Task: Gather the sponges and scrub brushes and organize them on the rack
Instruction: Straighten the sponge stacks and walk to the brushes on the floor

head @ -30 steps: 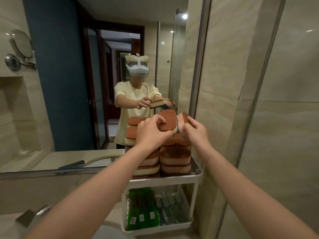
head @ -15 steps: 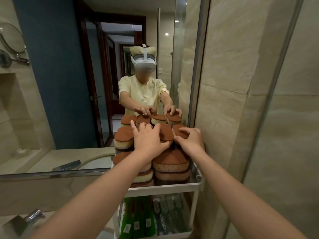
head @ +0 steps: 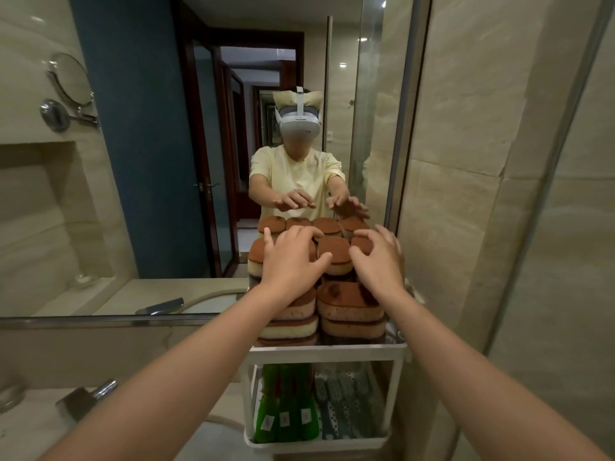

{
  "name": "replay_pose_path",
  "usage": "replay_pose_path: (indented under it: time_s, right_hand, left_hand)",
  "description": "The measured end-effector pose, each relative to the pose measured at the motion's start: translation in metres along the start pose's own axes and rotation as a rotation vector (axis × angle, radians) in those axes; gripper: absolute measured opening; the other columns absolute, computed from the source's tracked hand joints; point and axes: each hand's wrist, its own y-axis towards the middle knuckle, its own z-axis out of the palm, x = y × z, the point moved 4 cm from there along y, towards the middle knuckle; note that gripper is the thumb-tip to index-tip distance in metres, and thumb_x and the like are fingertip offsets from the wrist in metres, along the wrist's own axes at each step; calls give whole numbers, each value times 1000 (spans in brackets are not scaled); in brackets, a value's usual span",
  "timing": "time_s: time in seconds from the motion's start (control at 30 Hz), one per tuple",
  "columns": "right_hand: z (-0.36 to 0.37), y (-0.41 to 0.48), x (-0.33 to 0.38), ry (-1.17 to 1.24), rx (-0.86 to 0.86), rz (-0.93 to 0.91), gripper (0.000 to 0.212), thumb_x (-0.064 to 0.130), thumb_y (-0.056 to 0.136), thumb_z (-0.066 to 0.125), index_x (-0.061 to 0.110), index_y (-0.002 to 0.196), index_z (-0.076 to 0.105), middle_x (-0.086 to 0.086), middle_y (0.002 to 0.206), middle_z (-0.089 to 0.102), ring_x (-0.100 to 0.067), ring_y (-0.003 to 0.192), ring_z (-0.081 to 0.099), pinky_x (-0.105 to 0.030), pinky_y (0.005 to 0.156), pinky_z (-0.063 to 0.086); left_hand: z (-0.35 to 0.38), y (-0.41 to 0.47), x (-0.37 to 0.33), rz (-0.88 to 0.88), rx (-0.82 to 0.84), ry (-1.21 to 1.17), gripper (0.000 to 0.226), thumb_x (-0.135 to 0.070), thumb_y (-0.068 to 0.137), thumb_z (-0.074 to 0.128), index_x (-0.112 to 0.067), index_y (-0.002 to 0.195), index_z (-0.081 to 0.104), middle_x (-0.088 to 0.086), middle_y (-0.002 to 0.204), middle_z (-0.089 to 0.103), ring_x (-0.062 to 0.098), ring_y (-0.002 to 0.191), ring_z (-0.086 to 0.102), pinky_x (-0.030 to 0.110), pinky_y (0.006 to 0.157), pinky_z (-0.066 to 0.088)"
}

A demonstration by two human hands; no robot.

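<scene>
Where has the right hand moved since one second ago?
Yes: the right hand moved left, inward from the white rack's right edge, over the top sponges.

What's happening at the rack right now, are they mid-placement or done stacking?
A person stands at a white plastic two-shelf rack beside a wall mirror. Its top shelf is packed with stacked brown-topped tan sponges. The left hand and right hand are spread over the top of the stacks and hold nothing; whether they press down or just hover is unclear. The lower shelf holds green labelled items and grey dotted scrub brushes.
</scene>
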Motion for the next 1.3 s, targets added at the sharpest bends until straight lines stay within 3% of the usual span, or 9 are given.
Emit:
replay_pose_path:
  time_s: [0.1,0.17,0.33,0.47,0.63,0.87,1.0,1.13,1.3]
  right_hand:
    - [10,-16,36,147,-22,-145,34,21,83,58,27,116,64,3,138,49,-16,135,37,-39,114,31]
    - [24,-28,63,204,13,-243,36,20,79,57,27,114,63,5,128,55,-15,125,47,-40,107,40]
    - [79,-65,133,320,249,-375,41,14,81,59,23,121,61,7,119,54,-12,114,52,-32,101,44]
    - [133,-118,179,474,421,-378,44,10,83,59,23,125,57,4,119,55,-3,102,52,-13,85,41]
    - [210,-221,223,595,687,-391,46,10,79,58,24,123,56,3,115,57,-5,101,54,-25,88,48]
    - [266,-378,275,582,1039,-477,48,10,83,58,21,129,53,8,118,51,-5,101,52,-21,85,42]
    - [269,-475,297,581,1206,-551,48,9,82,58,21,129,52,2,122,54,-10,103,52,-30,91,47]
    - [257,-575,316,569,1332,-614,48,10,84,59,21,130,51,1,126,54,-9,105,51,-25,89,43]
    - [231,-696,332,570,1476,-629,49,11,87,59,19,134,50,-1,133,50,-11,123,50,-32,105,42]
  left_hand:
    - [-29,-16,14,-71,-97,-192,29,-37,87,55,-34,117,56,-15,124,54,8,118,51,44,115,26]
    - [-51,-29,29,-142,-144,-296,27,-32,88,56,-35,115,56,-16,121,52,4,109,52,32,91,46]
    - [-106,-70,84,-291,-330,-455,23,-15,88,57,-31,105,58,-10,110,59,3,93,58,20,77,46]
    - [-152,-130,138,-427,-507,-427,31,-8,85,56,-37,95,58,-12,97,64,6,82,60,18,72,45]
    - [-208,-233,195,-625,-636,-313,33,-3,86,56,-36,91,57,-15,92,64,3,77,58,19,73,46]
    - [-290,-396,223,-902,-729,-156,31,-4,85,52,-32,95,59,-15,100,63,3,82,58,16,74,44]
    - [-328,-491,214,-1007,-795,-69,28,-3,86,54,-28,97,60,-8,102,63,3,83,58,7,72,43]
    - [-367,-589,199,-1100,-819,6,31,-3,86,54,-33,92,60,-6,103,64,2,87,59,17,80,45]
    - [-414,-711,174,-1197,-795,102,41,-3,86,56,-44,87,58,-6,103,63,4,92,61,23,85,50]
